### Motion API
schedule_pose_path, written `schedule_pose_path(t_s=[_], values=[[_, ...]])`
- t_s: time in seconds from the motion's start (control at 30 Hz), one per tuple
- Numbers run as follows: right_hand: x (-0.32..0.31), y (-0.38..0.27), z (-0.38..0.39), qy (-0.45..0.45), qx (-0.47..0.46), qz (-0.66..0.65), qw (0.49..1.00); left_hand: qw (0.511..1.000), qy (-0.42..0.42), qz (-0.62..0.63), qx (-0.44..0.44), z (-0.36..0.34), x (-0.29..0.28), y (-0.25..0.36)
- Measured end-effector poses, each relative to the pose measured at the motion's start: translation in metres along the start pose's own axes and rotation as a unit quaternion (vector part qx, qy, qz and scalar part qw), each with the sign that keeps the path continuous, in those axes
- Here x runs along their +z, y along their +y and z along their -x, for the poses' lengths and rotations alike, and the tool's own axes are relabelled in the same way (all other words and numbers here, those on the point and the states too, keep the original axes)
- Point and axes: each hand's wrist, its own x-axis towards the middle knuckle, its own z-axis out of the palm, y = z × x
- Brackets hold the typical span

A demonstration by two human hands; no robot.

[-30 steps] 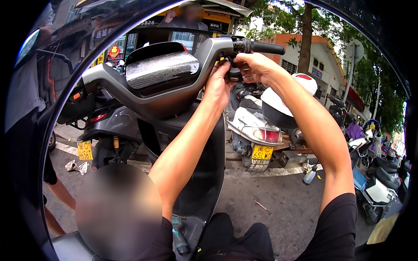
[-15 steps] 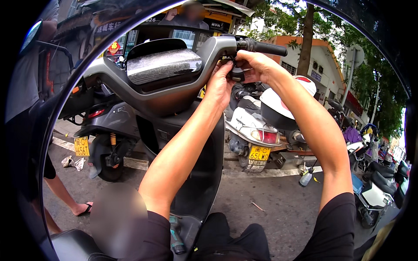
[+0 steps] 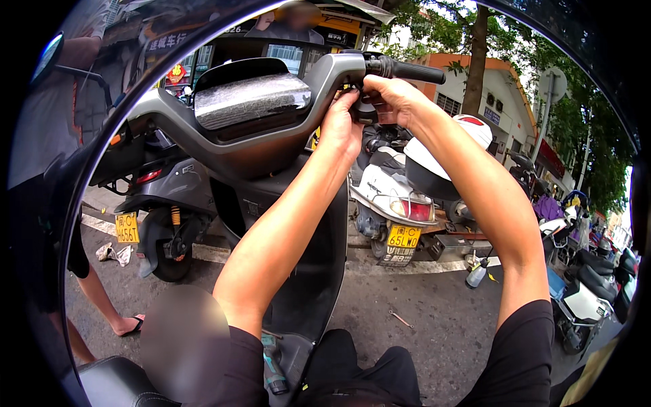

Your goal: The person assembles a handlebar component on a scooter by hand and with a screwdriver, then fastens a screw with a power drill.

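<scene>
Both my arms reach up to the right side of a scooter's grey handlebar cover [image 3: 330,74]. Just under the black handlebar grip [image 3: 419,72], a small black part [image 3: 366,112] sits between my hands; its exact kind is unclear. My left hand [image 3: 341,123] pinches this part from the left, thumb raised beside it. From the right, my right hand [image 3: 393,97] bends over it with curled fingers, some hidden behind the part. A glossy dash panel [image 3: 252,102] with a worn, cloudy surface lies left of my hands.
A teal-and-black power tool [image 3: 273,372] lies on the scooter's footboard. Ahead stand a dark scooter [image 3: 173,183] and a white one [image 3: 393,197]. A wrench [image 3: 401,319] and a spray bottle [image 3: 477,274] are on the ground. At left is another person's leg [image 3: 102,298].
My hands have shifted very slightly left at the black part, and the right fingers have turned a little around it. The handlebar appears slightly higher and further left in view.
</scene>
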Motion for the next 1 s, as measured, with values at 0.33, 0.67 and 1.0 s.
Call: schedule_pose_path(t_s=[0.33, 0.67, 1.0], values=[[-0.037, 0.043, 0.047, -0.074, -0.149, -0.066, 0.984, 0.993, -0.047, -0.003, -0.106, 0.021, 0.003, 0.018], [-0.019, 0.045, 0.044, 0.144, -0.461, 0.051, 0.874, 0.993, -0.070, -0.059, -0.070, 0.027, 0.023, 0.017], [-0.020, 0.026, 0.037, 0.180, -0.466, 0.124, 0.857, 0.934, -0.123, -0.322, -0.092, 0.054, 0.008, 0.045]])
